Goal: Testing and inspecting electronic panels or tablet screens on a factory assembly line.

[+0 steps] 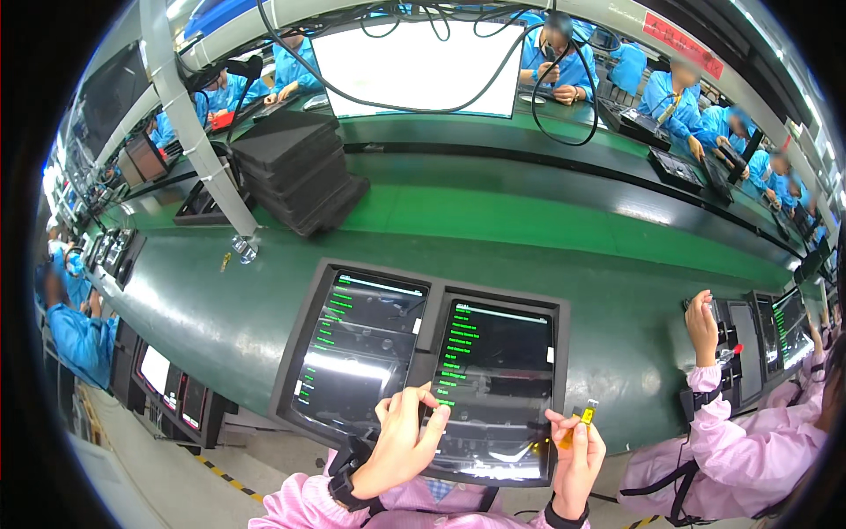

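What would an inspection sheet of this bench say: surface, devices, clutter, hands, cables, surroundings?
Surface: green bench top, glare patches.
Devices: left tablet and right tablet in black tray, screens showing green text.
Clutter: dark stack.
Hands: left hand by right tablet's left edge, contact unclear; right hand pinching yellow strip between fingers.
Cables: black cable looping near white screen.
Surroundings: co-workers in blue opposite, person in pink at right.

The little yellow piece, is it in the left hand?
No, the yellow piece sticks up from the grip of the right hand, well apart from the left hand.
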Demonstrator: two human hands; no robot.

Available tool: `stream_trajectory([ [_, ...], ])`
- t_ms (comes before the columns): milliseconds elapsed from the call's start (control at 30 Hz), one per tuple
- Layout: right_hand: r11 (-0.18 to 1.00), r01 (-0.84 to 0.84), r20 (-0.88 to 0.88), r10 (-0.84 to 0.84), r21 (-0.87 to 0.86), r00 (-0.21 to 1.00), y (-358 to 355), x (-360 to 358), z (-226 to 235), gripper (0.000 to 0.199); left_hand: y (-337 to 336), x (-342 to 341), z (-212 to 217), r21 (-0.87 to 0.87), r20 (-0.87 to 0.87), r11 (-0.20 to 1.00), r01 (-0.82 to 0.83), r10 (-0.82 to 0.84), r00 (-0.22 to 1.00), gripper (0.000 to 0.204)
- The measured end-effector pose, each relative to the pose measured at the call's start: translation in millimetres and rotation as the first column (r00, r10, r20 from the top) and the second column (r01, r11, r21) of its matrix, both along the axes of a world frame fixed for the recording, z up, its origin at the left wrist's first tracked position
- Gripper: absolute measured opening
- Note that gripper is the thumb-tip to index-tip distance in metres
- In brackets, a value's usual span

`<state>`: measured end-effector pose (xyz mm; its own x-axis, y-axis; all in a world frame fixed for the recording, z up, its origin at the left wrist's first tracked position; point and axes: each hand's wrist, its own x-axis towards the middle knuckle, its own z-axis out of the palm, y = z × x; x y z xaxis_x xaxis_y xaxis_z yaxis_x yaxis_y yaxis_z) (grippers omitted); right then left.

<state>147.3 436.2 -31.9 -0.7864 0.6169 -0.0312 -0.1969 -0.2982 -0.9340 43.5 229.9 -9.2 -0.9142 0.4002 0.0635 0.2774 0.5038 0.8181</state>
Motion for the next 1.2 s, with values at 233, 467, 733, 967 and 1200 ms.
stream_trajectory([
  [233, 0.994, 0.004, 0.087, 0.006, -0.11, 0.996, -9, 40, 5, 0.023, -24, 37, -3, -0.026, -0.04, 0.994, 0.11, -0.111, 0.993, 0.029],
  [467, 0.994, 0.09, 0.108, -0.084, -0.058, 0.991, -18, 58, -12, 0.022, -49, 18, 18, -0.153, -0.054, 0.946, 0.287, -0.298, 0.953, 0.037],
  [733, 0.917, 0.339, 0.087, -0.363, 0.21, 0.928, -13, 50, -33, 0.027, -92, -99, 67, -0.452, -0.331, 0.805, 0.384, -0.551, 0.766, 0.037],
  [967, 0.891, 0.381, 0.029, -0.4, 0.246, 0.916, -21, 35, -54, 0.03, -58, -150, 20, -0.575, -0.253, 0.389, 0.719, -0.921, 0.296, 0.039],
  [1200, 0.873, 0.393, -0.023, -0.404, 0.29, 0.914, -18, 37, -67, 0.028, -38, -159, -9, -0.41, -0.331, 0.341, 0.846, -0.92, 0.21, 0.037],
])
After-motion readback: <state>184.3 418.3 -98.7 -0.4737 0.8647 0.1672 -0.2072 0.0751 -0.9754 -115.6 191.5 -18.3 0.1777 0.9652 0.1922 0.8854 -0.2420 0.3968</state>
